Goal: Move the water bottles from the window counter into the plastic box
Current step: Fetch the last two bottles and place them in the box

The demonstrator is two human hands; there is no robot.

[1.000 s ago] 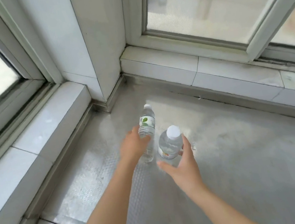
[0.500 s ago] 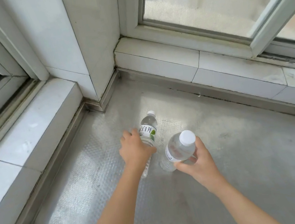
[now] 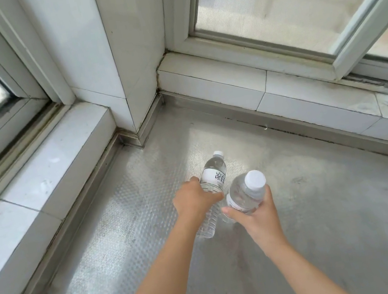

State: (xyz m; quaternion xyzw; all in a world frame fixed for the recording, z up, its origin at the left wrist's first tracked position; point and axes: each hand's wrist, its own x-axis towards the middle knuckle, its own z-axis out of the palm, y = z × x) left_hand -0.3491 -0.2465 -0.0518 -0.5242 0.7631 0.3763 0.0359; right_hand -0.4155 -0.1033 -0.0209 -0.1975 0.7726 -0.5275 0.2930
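1. Nearest me, low in the frame, my two bare forearms reach up from the bottom edge toward the middle of the picture.
2. My right hand (image 3: 253,210) is wrapped round the squat water bottle (image 3: 245,193) with the white cap. A second ago my fingers were only closing on it; now it sits tilted in my grip with the cap toward me, and I judge it clear of the table.
3. My left hand (image 3: 194,200) is curled round the middle of the taller bottle (image 3: 212,178), which has a white label with dark characters. It stood upright a second ago; now it leans away from me, cap toward the upper centre. Whether its base still touches the table I cannot tell.
4. The two bottles are just beside each other at centre frame, over the steel table (image 3: 327,201), whose left part is embossed.
5. So both grasps look made; the carrying is what remains. The plastic box is nowhere in view, so I will have to turn to find it.
6. Farther off, white tiled ledges (image 3: 308,93) run along the table's left and far edges, meeting at a tiled pillar (image 3: 125,55).
7. Beyond those, window frames (image 3: 360,21) fill the upper left and upper right.
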